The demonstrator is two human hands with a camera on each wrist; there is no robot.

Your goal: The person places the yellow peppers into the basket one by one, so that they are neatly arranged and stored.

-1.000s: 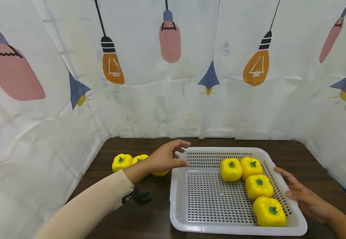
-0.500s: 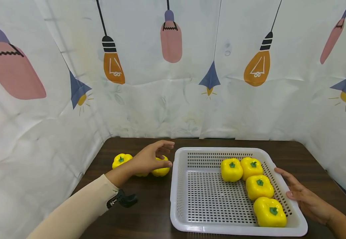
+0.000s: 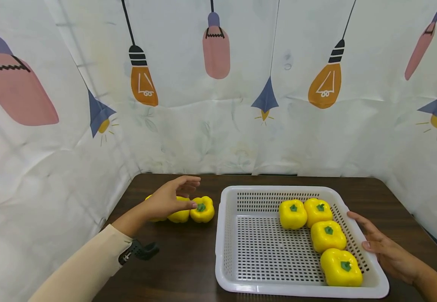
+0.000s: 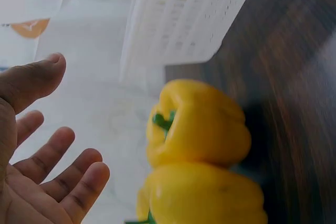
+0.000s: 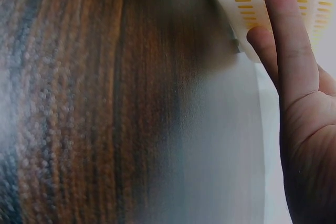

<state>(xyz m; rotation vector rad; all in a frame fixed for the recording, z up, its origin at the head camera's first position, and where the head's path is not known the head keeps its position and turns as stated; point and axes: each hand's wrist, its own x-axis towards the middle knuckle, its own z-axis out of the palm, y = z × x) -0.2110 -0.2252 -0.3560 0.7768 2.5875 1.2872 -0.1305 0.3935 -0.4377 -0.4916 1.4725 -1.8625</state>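
Observation:
My left hand (image 3: 165, 202) hovers over a row of yellow bell peppers on the table, fingers loosely bent and holding nothing. The row's rightmost bell pepper (image 3: 202, 209) shows whole; the middle one (image 3: 179, 216) is partly behind the hand, and the leftmost is mostly hidden. In the left wrist view, two bell peppers (image 4: 202, 124) lie side by side, apart from the fingertips. A white perforated basket (image 3: 278, 189) holds several yellow bell peppers (image 3: 328, 235) along its right side. My right hand (image 3: 390, 253) rests against the basket's right wall, fingers extended along it.
The dark wood-grain table (image 3: 188, 260) carries the basket and peppers. A white curtain (image 3: 203, 138) printed with lamps hangs behind and at both sides. A black band (image 3: 144, 250) is on the left wrist.
My left hand has moved leftward from the basket's left edge to above the row of peppers, uncovering the rightmost one. The right hand, the basket and its peppers stay put.

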